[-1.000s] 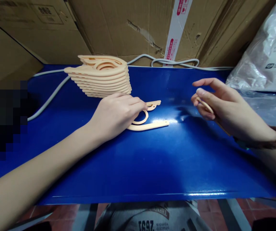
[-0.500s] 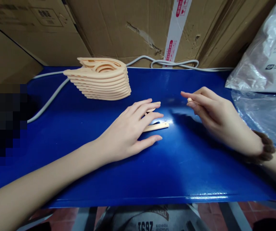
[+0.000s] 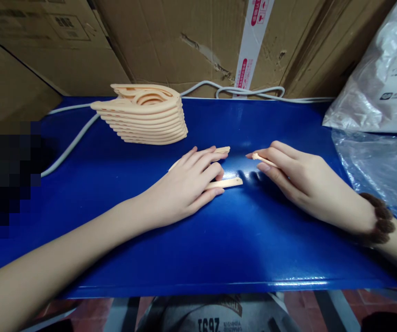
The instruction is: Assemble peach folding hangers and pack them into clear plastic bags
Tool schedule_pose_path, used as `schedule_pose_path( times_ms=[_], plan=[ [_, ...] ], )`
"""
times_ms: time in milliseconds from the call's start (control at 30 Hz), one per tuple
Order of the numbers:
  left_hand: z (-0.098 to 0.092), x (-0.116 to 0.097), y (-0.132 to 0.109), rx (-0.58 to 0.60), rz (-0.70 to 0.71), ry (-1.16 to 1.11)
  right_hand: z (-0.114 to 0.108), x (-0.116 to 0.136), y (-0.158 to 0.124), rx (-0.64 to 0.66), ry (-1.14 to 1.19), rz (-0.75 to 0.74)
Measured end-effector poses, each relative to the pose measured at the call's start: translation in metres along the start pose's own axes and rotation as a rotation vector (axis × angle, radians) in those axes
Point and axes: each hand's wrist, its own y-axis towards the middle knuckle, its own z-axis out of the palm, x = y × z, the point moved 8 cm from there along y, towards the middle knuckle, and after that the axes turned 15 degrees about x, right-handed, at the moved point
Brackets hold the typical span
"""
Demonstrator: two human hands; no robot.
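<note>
My left hand (image 3: 187, 182) lies over a cream plastic piece with two arms (image 3: 231, 182), on the blue table. Its fingers curl down around the piece and the thumb presses along the near arm. Both arm ends point right; the middle is hidden under the palm. To the right, my right hand (image 3: 298, 173) pinches a thin cream plastic stick (image 3: 265, 160) between thumb and fingers. The stick's knobbed tip sticks out to the left, apart from the two-armed piece. Behind my left hand stands a stack of similar-coloured curved plastic pieces (image 3: 150, 122).
White cable (image 3: 205, 84) runs along the back of the blue table (image 3: 198, 258). Cardboard boxes (image 3: 170, 41) stand behind it. A clear plastic bag with printed labels (image 3: 367, 87) sits at the back right, its loose film (image 3: 385, 170) spreading forward.
My right hand has moved left and slightly nearer, bringing the stick closer to the two-armed piece. My left fingers and thumb have closed in from a spread pose onto that piece.
</note>
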Motion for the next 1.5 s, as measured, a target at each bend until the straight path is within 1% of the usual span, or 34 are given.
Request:
schedule_pose_path(
  times_ms=[133, 200, 267, 467, 667, 833, 1000, 1200, 1367, 1500],
  plan=[
    [-0.001, 0.000, 0.000, 0.004, -0.011, -0.046, 0.010, -0.009, 0.001, 0.090, 0.026, 0.093],
    [-0.002, 0.000, 0.000, -0.008, 0.000, -0.081, 0.013, -0.012, 0.002, 0.116, 0.040, 0.111],
    [-0.003, -0.001, 0.000, -0.020, 0.016, -0.108, 0.016, -0.010, 0.003, 0.137, 0.067, 0.095],
    [-0.003, -0.002, -0.001, -0.054, 0.033, -0.139, 0.017, 0.002, 0.006, 0.172, 0.241, -0.021],
    [-0.003, -0.002, -0.001, -0.052, 0.040, -0.144, 0.020, 0.001, 0.007, 0.223, 0.258, 0.015],
    [-0.003, -0.001, -0.002, -0.070, 0.038, -0.144, 0.021, 0.005, 0.007, 0.235, 0.282, -0.018],
    [-0.003, -0.003, -0.002, -0.051, 0.041, -0.098, 0.019, 0.007, 0.008, 0.206, 0.315, -0.029],
    [-0.004, -0.005, -0.001, -0.031, 0.066, -0.056, 0.019, 0.009, 0.009, 0.152, 0.300, -0.082],
    [-0.003, -0.004, -0.002, -0.035, 0.067, -0.045, 0.021, 0.010, 0.006, 0.097, 0.164, -0.091],
    [-0.002, -0.004, -0.002, -0.033, 0.068, -0.042, 0.018, 0.014, 0.003, 0.022, 0.005, -0.106]
  ],
)
